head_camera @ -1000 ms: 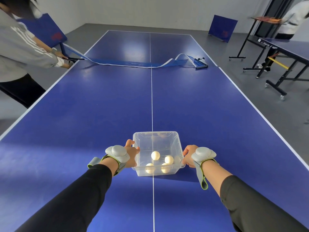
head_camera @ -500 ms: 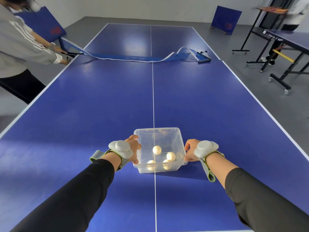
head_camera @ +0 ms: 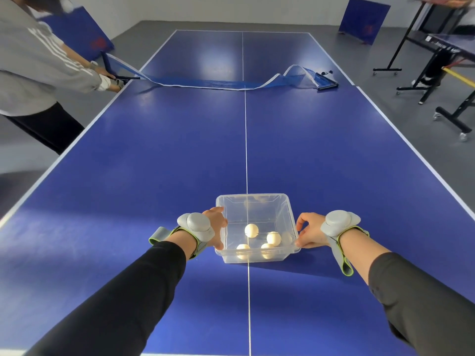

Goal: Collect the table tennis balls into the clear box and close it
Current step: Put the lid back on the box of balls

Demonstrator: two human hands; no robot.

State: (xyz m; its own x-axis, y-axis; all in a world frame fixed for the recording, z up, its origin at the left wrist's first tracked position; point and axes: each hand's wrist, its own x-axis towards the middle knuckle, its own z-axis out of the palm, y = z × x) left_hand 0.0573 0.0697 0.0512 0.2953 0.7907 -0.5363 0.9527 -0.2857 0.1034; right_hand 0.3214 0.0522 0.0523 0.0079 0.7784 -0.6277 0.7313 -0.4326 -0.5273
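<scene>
A clear lidless box sits on the white centre line of the blue table tennis table, near me. Several white table tennis balls lie in its near half. My left hand grips the box's left wall, thumb at the rim. My right hand holds the right rim close to the near corner. Both wrists wear grey strapped devices. No lid shows in view.
A loose blue net lies slack across the table's middle, its clamp at the right edge. A person in a grey top stands at the left edge handling the net post. Another table stands far right.
Both hands stay at the box's sides and the box stays on the centre line. The balls have shifted slightly inside. My view has tilted down a little.
</scene>
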